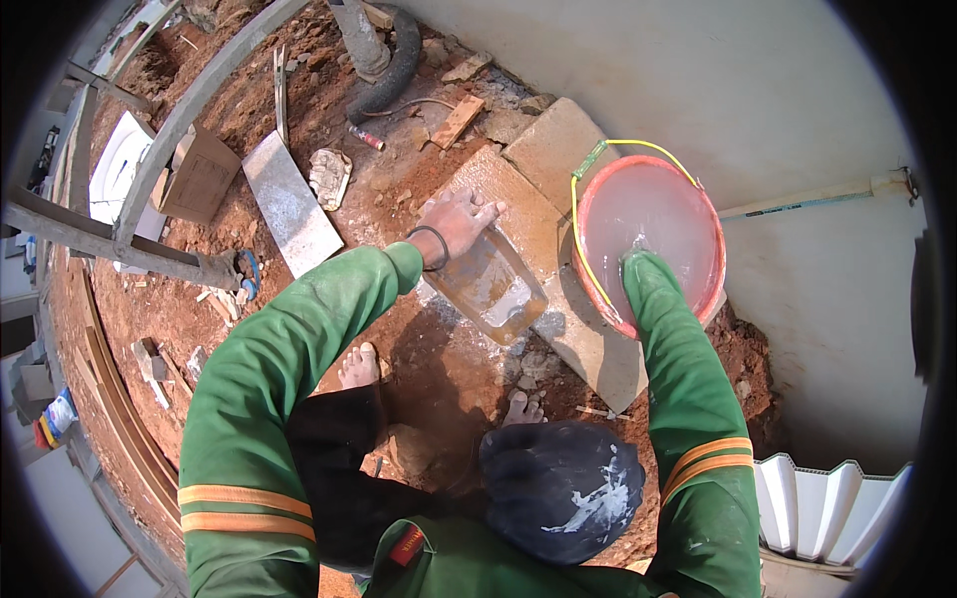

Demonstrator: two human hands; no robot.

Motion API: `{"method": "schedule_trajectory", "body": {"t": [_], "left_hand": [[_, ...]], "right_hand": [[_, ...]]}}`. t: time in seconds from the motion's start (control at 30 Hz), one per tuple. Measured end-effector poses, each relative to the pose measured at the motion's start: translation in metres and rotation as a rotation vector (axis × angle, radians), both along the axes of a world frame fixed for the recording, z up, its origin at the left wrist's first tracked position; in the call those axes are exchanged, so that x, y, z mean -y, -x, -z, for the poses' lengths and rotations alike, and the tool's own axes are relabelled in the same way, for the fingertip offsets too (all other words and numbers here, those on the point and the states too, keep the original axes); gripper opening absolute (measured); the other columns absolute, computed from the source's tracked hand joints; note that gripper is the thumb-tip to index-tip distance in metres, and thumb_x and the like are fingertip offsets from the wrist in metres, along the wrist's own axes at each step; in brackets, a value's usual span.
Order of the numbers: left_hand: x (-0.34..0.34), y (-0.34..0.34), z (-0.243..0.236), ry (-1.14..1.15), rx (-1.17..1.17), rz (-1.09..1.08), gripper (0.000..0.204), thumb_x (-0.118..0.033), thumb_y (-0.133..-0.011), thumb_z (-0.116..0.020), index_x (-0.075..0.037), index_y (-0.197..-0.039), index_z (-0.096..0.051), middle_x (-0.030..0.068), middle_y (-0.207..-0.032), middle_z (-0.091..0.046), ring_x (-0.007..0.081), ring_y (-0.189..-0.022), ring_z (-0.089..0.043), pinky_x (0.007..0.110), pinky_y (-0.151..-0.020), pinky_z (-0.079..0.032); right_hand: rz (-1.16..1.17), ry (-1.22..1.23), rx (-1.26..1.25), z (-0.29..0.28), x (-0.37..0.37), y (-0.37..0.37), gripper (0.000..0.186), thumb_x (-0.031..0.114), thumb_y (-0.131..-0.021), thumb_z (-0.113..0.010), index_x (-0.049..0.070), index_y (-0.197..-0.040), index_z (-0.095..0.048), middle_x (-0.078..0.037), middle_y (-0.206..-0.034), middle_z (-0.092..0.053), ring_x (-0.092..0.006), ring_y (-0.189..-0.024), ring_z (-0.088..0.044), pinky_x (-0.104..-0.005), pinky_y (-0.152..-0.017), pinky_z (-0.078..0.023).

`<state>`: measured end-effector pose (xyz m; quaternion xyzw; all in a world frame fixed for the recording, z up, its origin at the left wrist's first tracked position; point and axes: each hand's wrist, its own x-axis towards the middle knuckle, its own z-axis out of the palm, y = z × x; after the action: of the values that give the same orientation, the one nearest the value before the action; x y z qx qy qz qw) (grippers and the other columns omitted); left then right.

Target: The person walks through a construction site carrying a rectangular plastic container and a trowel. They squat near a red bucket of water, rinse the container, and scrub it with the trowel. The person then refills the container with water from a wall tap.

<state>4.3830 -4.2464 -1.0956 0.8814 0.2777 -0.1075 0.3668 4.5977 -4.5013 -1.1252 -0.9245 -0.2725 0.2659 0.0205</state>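
Observation:
My left hand (457, 227), with a dark band at the wrist, grips the far end of a shallow rectangular container (461, 295) that looks wet and stained brown. The container rests on the ground beside stone slabs, with some whitish residue inside. My right arm, in a green sleeve (656, 289), reaches into a red bucket (721, 244) of cloudy, greyish-pink water (678, 204). Below the cuff, my right hand is under the water, so its fingers are hidden. The bucket's yellow handle (575, 224) leans against its rim.
Stone slabs (558, 145) lie under and beside the bucket, along a pale wall (797, 90). To the left are a flat board (289, 204), a crumpled glove-like item (329, 177), a cardboard box (199, 174) and wooden poles (189, 110). White corrugated sheeting (827, 508) stands at lower right.

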Motion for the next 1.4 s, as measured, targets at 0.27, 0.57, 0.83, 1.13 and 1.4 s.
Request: {"method": "schedule_trajectory", "body": {"t": [0.27,0.57,0.83,1.13,1.4], "left_hand": [[0.003,0.006,0.012,0.040,-0.002,-0.125,0.069,-0.066,-0.093,-0.041,-0.004,-0.115,-0.059,0.0246,-0.117,-0.056,0.0389,-0.116,-0.048,0.048,-0.100,-0.035],[0.006,0.005,0.013,0.062,0.025,-0.118,0.071,-0.068,-0.091,-0.043,-0.001,-0.112,-0.058,0.0224,-0.115,-0.057,0.0376,-0.115,-0.048,0.048,-0.100,-0.035],[-0.001,0.004,0.006,0.115,-0.054,-0.108,0.089,-0.075,-0.083,-0.051,0.005,-0.122,-0.053,0.0280,-0.119,-0.056,0.0391,-0.116,-0.052,0.046,-0.100,-0.039],[-0.019,0.017,0.002,0.195,-0.108,-0.113,0.089,-0.073,-0.079,-0.060,0.004,-0.123,-0.052,0.0216,-0.113,-0.060,0.0282,-0.105,-0.059,0.038,-0.089,-0.046],[-0.048,0.038,-0.020,0.427,0.122,-0.324,0.067,-0.064,-0.092,-0.052,0.000,-0.113,-0.057,0.0085,-0.104,-0.060,0.0161,-0.096,-0.055,0.032,-0.086,-0.045]], "right_hand": [[-0.173,0.052,0.078,-0.008,0.005,0.015,0.037,0.008,-0.089,-0.042,0.004,-0.118,-0.066,-0.020,-0.123,-0.062,-0.0368,-0.115,-0.059,-0.0416,-0.102,-0.044],[0.017,0.090,0.216,0.075,0.036,-0.071,0.031,0.016,-0.088,-0.056,0.000,-0.113,-0.065,-0.018,-0.104,-0.067,-0.0298,-0.097,-0.064,-0.0402,-0.089,-0.049],[0.338,-0.648,-0.559,-0.024,0.077,-0.087,0.044,0.018,-0.088,-0.060,-0.005,-0.125,-0.055,-0.016,-0.112,-0.065,-0.0208,-0.102,-0.064,-0.0324,-0.089,-0.050],[0.198,-0.654,-0.361,-0.055,0.087,-0.031,0.086,0.016,-0.076,-0.077,-0.005,-0.145,-0.030,-0.018,-0.128,-0.055,-0.0256,-0.114,-0.057,-0.0314,-0.096,-0.046],[0.309,-1.052,-0.457,-0.129,0.024,0.037,0.033,0.005,-0.081,-0.072,-0.002,-0.112,-0.062,-0.002,-0.087,-0.066,-0.0095,-0.080,-0.063,-0.0241,-0.071,-0.051]]}}
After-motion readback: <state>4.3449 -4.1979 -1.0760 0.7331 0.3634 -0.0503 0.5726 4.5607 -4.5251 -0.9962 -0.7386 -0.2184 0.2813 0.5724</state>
